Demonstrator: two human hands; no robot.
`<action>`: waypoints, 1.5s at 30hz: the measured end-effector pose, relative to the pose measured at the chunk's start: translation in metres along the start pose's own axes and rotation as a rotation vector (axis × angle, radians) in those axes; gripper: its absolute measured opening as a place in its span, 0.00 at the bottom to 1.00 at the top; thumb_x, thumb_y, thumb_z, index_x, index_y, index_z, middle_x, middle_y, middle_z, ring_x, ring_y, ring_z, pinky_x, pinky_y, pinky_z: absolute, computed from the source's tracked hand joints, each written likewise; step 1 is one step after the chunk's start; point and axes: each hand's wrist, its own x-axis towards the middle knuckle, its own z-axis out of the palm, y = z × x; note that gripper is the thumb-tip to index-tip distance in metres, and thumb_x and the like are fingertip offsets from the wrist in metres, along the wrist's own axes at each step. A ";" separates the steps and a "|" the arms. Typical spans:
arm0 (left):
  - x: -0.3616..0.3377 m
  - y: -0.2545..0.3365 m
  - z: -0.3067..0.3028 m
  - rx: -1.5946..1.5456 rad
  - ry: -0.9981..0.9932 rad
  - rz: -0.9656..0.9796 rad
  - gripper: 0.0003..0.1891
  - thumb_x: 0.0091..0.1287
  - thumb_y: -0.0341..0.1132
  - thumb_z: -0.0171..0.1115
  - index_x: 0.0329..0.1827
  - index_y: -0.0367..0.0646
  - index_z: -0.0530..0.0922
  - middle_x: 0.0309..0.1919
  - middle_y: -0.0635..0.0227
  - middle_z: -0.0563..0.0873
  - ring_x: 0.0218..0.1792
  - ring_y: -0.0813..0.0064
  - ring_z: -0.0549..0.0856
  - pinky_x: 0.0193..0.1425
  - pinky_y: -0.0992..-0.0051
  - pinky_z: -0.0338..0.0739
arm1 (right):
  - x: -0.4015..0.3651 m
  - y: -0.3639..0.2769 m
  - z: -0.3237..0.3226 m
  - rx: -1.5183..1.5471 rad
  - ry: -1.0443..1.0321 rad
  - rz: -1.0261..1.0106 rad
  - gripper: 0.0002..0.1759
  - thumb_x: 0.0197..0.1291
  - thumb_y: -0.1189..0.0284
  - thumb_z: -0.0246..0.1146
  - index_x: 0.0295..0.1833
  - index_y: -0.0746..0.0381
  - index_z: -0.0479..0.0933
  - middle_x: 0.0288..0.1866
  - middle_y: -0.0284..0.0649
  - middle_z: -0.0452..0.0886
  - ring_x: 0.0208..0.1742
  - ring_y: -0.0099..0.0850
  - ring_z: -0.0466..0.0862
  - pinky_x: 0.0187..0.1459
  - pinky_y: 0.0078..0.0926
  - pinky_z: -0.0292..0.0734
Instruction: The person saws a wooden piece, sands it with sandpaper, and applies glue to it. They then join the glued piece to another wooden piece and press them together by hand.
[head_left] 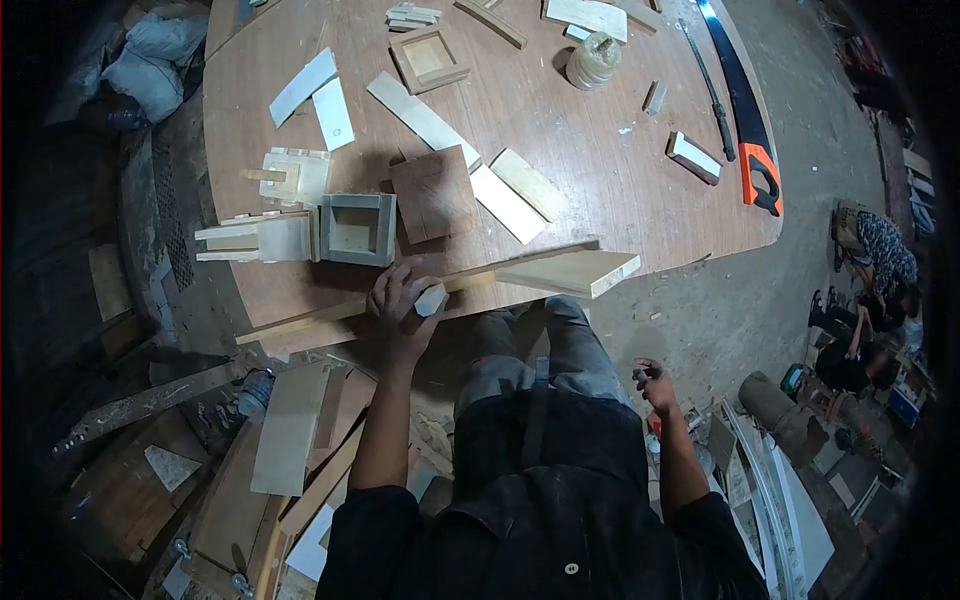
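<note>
My left hand [396,298] is at the table's near edge, its fingers closed around a small piece of wood [431,300] with a pale end facing up. Under and beside that hand, a long wooden strip [330,320] runs along the edge. A pale slanted board [570,270] rests at the strip's right end. Just beyond my left hand stands an open wooden box [358,230], next to a square brown board [435,193]. My right hand [653,386] hangs off the table beside my leg, fingers loosely bent and apart, nothing visible in it.
On the table [640,190] lie a handsaw [745,120] with an orange handle, a long thin tool [712,95], a jar [594,62], a small square frame [430,58] and several wood offcuts. Boards [290,430] lean at lower left. Other people [870,300] sit at far right.
</note>
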 end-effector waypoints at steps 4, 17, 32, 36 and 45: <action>0.000 -0.003 0.000 -0.046 0.005 0.024 0.13 0.52 0.39 0.75 0.41 0.53 0.85 0.61 0.77 0.76 0.64 0.64 0.70 0.67 0.59 0.59 | 0.000 -0.005 -0.003 -0.018 0.001 0.002 0.18 0.65 0.68 0.64 0.60 0.57 0.75 0.35 0.34 0.81 0.25 0.19 0.74 0.22 0.17 0.66; 0.001 -0.002 -0.001 -0.062 -0.016 0.009 0.14 0.51 0.36 0.75 0.41 0.51 0.85 0.61 0.74 0.75 0.63 0.63 0.69 0.67 0.61 0.59 | 0.007 -0.019 -0.008 -0.034 0.022 0.007 0.19 0.63 0.70 0.64 0.59 0.58 0.75 0.37 0.36 0.82 0.26 0.20 0.76 0.23 0.19 0.68; -0.005 -0.018 -0.011 -0.112 0.060 0.089 0.29 0.48 0.34 0.73 0.57 0.47 0.76 0.59 0.66 0.76 0.62 0.60 0.72 0.67 0.58 0.63 | 0.007 -0.053 -0.030 -0.113 -0.023 -0.065 0.18 0.66 0.70 0.62 0.60 0.59 0.73 0.36 0.34 0.81 0.25 0.20 0.75 0.21 0.18 0.68; -0.010 -0.024 -0.004 -0.096 0.101 0.109 0.25 0.46 0.34 0.74 0.50 0.46 0.77 0.56 0.69 0.76 0.62 0.62 0.71 0.65 0.58 0.64 | 0.005 -0.076 -0.038 -0.104 0.008 -0.103 0.17 0.65 0.72 0.62 0.60 0.59 0.74 0.37 0.35 0.82 0.25 0.20 0.75 0.21 0.18 0.67; -0.017 -0.026 -0.007 -0.098 0.049 0.106 0.21 0.53 0.37 0.72 0.49 0.45 0.77 0.57 0.69 0.75 0.63 0.62 0.69 0.66 0.57 0.61 | -0.009 -0.095 -0.043 -0.120 0.032 -0.182 0.18 0.66 0.68 0.62 0.60 0.56 0.74 0.38 0.34 0.81 0.28 0.21 0.76 0.24 0.18 0.69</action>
